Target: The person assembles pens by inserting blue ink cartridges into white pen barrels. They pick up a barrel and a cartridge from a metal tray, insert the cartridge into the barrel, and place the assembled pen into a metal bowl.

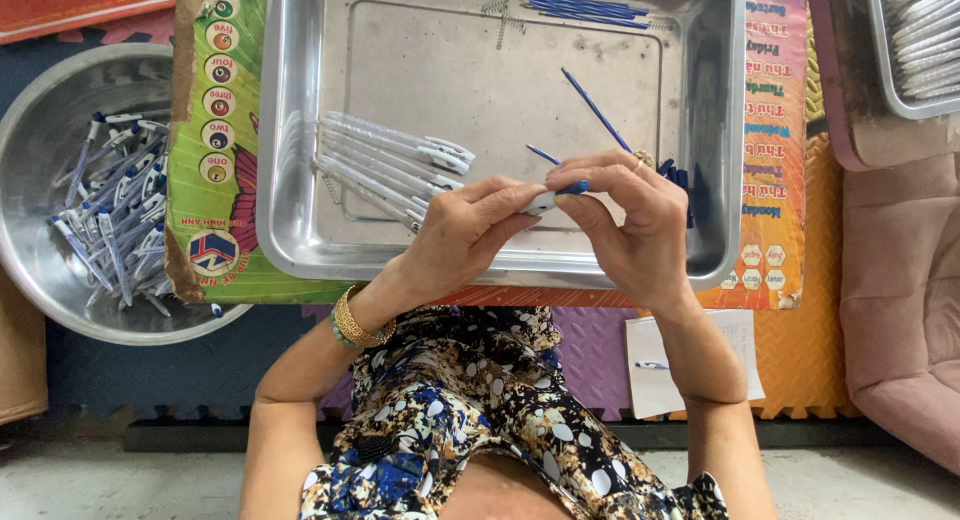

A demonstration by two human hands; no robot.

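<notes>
My left hand grips a clear pen barrel over the near edge of a steel tray. My right hand meets it from the right, pinching the pen's blue end piece at the barrel's tip. A bunch of clear pen barrels lies in the tray just left of my left hand. Blue refills lie in the tray: one loose above my right hand, a bundle at the far edge, with small springs next to it.
A round metal bowl at the left holds several finished blue-and-clear pens. A colourful printed cardboard sheet lies under the tray. Another tray of clear barrels sits at the top right. A pink cushion is at the right.
</notes>
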